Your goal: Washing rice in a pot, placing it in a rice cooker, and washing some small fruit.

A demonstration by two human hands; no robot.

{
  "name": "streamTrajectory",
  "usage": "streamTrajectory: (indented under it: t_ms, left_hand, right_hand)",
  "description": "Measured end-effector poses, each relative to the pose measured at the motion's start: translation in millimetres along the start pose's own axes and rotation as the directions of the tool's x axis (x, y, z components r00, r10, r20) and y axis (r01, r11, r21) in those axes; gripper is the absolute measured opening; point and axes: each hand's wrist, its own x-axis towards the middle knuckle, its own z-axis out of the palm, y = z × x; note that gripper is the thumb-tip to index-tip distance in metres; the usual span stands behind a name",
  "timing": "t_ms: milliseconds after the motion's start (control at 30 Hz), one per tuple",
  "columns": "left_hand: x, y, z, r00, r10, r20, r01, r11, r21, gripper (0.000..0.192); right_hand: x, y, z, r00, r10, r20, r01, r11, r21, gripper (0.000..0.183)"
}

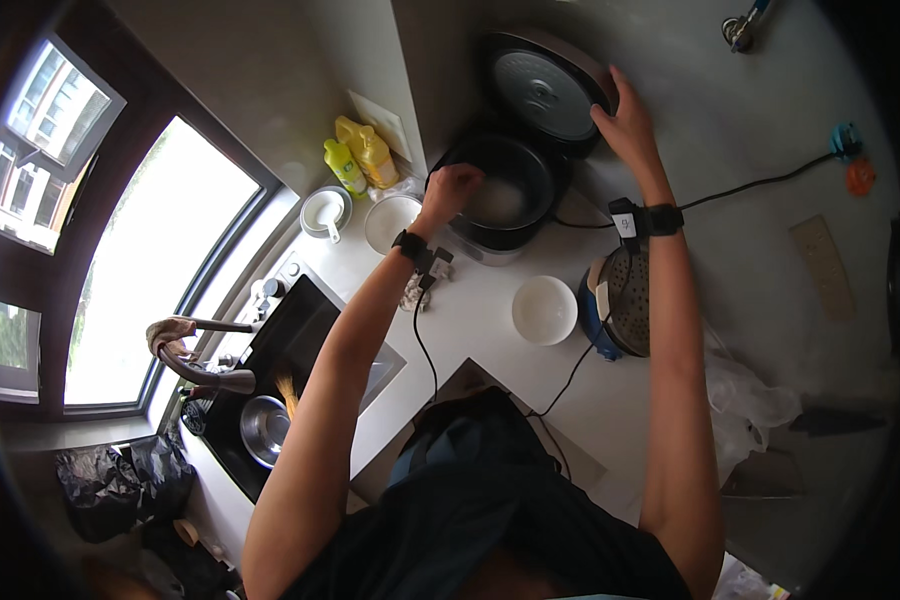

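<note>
A rice cooker (487, 257) stands in the counter's corner with its lid (544, 86) raised. Inside is a dark inner pot (529, 169) with something pale and cloudy, perhaps rice in water, at its bottom. My right hand (630, 124) grips the lid's right edge between thumb and fingers. Over the left rim of the pot is my left hand (450, 193), its fingers curled inward. Whether those fingers pinch the rim or anything else is hidden. A white bowl (544, 310) sits on the counter in front of the cooker.
Left of the cooker stand another bowl (390, 223), a small white ladle (330, 219) and detergent bottles (375, 157). A black sink (300, 330) with a faucet (225, 380) and metal bowl (264, 427) lies left. A perforated steamer (626, 300) stands right. Cables trail from both wrists.
</note>
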Motion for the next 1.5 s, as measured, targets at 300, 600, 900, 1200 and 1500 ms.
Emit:
streamTrajectory:
  t_ms: [300,600,900,1200,1500]
  left_hand:
    - [-42.7,-5.8,-33.3,0.987,-0.066,-0.149,0.011,0.940,-0.341,0.030]
    - [-138.8,-21.1,-54.9,0.966,-0.197,-0.168,0.116,0.911,-0.397,0.028]
    - [-220.4,-45.3,-52.8,0.924,-0.365,-0.115,0.266,0.830,-0.491,0.029]
    - [-259.9,-56.3,-74.5,0.895,-0.436,-0.089,0.340,0.799,-0.496,0.028]
    - [-297.4,-67.2,-76.1,0.893,-0.446,-0.064,0.353,0.782,-0.513,0.019]
  right_hand:
    - [-8.4,-23.9,1.3,0.996,0.034,0.087,-0.025,0.994,-0.106,0.064]
    - [-143.5,-82.8,46.1,0.929,-0.275,0.246,0.320,0.933,-0.163,0.054]
    - [-219.9,-84.1,107.6,0.869,-0.228,0.439,0.369,0.890,-0.268,0.054]
    - [-223.0,-92.3,115.1,0.857,-0.180,0.483,0.379,0.856,-0.352,0.054]
    - [-234.8,-66.9,132.4,0.879,-0.220,0.423,0.367,0.879,-0.306,0.065]
